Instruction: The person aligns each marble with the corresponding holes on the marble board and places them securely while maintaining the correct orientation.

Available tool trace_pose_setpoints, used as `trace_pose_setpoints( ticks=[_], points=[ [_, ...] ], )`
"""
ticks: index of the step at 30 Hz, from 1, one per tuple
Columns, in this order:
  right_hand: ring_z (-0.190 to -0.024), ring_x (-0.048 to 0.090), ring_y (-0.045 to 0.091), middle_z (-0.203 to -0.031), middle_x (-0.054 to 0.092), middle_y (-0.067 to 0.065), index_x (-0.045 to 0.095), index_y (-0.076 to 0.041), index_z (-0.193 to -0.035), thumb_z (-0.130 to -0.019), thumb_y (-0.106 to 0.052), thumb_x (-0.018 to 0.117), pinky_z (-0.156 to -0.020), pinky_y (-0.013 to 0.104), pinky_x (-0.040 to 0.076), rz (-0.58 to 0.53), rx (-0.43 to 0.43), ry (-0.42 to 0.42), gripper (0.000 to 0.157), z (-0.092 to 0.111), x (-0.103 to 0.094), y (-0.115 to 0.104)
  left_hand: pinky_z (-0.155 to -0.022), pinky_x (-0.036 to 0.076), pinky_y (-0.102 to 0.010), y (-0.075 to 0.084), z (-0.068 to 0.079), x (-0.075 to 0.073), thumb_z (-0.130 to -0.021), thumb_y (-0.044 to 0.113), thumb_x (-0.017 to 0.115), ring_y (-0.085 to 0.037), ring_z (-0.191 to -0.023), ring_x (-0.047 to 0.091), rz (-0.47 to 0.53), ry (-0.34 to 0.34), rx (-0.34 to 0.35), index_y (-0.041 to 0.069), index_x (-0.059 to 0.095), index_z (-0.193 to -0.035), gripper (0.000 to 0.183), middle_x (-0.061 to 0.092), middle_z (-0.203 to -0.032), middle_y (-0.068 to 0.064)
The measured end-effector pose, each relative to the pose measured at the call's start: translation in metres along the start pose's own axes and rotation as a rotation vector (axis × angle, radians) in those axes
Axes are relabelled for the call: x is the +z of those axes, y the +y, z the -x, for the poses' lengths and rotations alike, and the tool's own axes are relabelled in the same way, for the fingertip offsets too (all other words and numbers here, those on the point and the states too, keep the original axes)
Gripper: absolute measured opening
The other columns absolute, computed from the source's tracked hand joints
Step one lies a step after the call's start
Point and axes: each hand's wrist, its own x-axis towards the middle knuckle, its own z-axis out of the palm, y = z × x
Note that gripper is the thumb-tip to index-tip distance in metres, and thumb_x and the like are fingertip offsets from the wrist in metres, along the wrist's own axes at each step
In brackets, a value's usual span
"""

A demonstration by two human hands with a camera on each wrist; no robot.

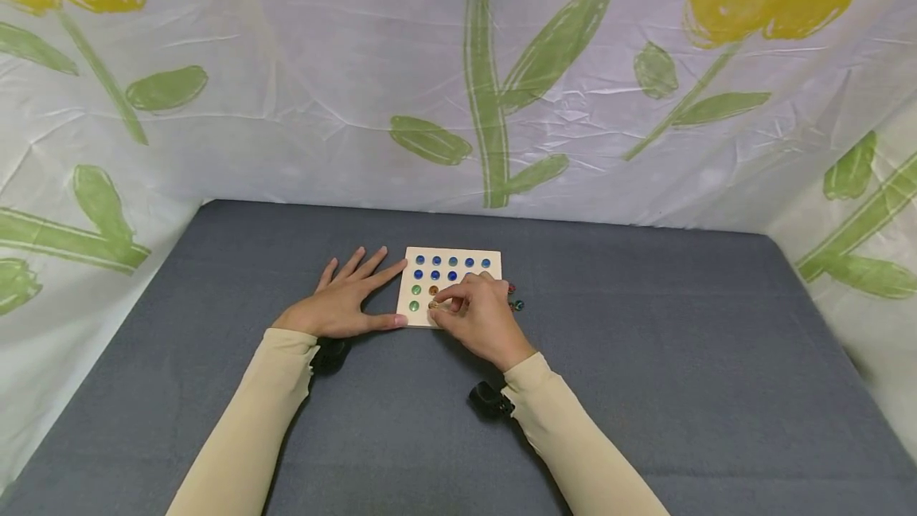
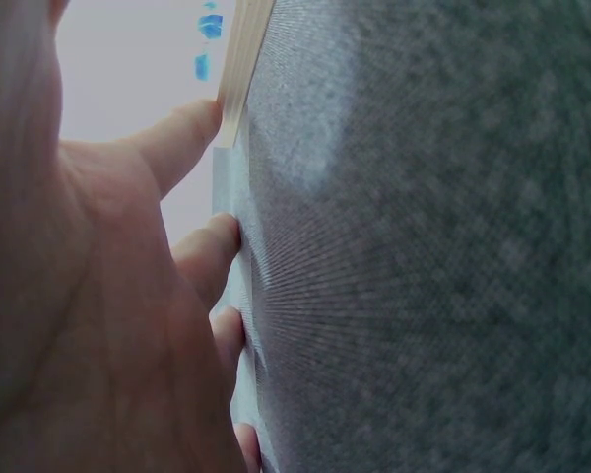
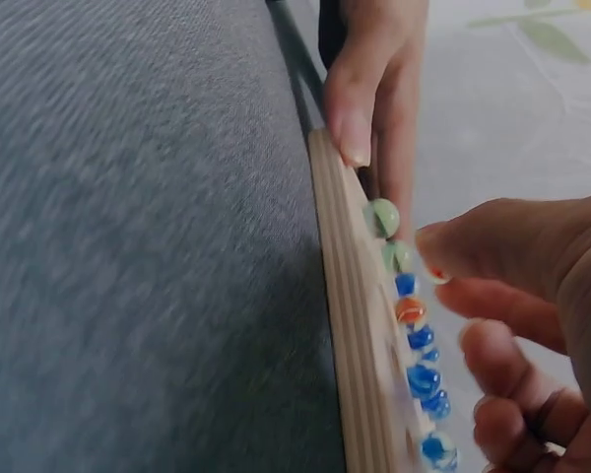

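Note:
A pale wooden board (image 1: 424,319) bears rows of glass marbles: blue ones (image 1: 436,259) in the back rows, green ones (image 1: 414,306) at the front left and an orange one (image 1: 433,290) beside them. My left hand (image 1: 344,301) lies with spread fingers, its thumb and index finger touching the board's left edge. Over the front of the board, my right hand (image 1: 481,315) pinches a small amber marble (image 1: 433,305) between thumb and index finger. That hand hides the board's front right part. The right wrist view shows the board's layered edge (image 3: 340,256) with marbles standing above it.
Loose dark green (image 1: 519,306) and red (image 1: 512,288) marbles lie just right of the board, partly behind my right hand. A dark grey cloth (image 1: 645,341) covers the table. Behind it hangs a white flower-patterned sheet (image 1: 308,102).

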Motion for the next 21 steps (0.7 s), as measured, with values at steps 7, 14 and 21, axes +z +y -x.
trace_pose_setpoints(
  ticks=[7, 14, 21],
  points=[
    [-0.070, 0.046, 0.015, -0.068, 0.057, -0.003, 0.084, -0.012, -0.091, -0.083, -0.019, 0.085, -0.078, 0.046, 0.031, 0.092, 0.083, -0.022, 0.011, -0.0043, 0.0040, -0.0049, -0.117, -0.007, -0.067, 0.0006, -0.0007, 0.0002, -0.085, 0.073, 0.064, -0.041, -0.154, -0.002, 0.004, 0.008, 0.003, 0.027, 0.026, -0.163, 0.099, 0.011, -0.169, -0.013],
    [-0.069, 0.044, 0.015, -0.069, 0.054, -0.005, 0.085, -0.016, -0.092, -0.084, -0.022, 0.084, -0.076, 0.044, 0.030, 0.163, 0.114, -0.024, 0.010, -0.0050, 0.0063, -0.0065, -0.117, -0.008, -0.066, 0.0004, -0.0010, 0.0004, -0.085, 0.074, 0.063, -0.041, -0.154, -0.003, -0.001, 0.002, -0.005, 0.027, 0.024, -0.163, 0.099, 0.010, -0.170, -0.013],
    [-0.066, 0.039, 0.015, -0.067, 0.051, -0.006, 0.085, -0.017, -0.092, -0.085, -0.022, 0.083, -0.075, 0.044, 0.028, 0.176, 0.107, -0.014, 0.008, -0.0027, 0.0067, -0.0082, -0.117, -0.006, -0.068, 0.0007, 0.0005, 0.0002, -0.086, 0.071, 0.065, -0.043, -0.154, -0.001, 0.009, 0.011, 0.013, 0.025, 0.026, -0.163, 0.097, 0.011, -0.169, -0.015]
  ],
)
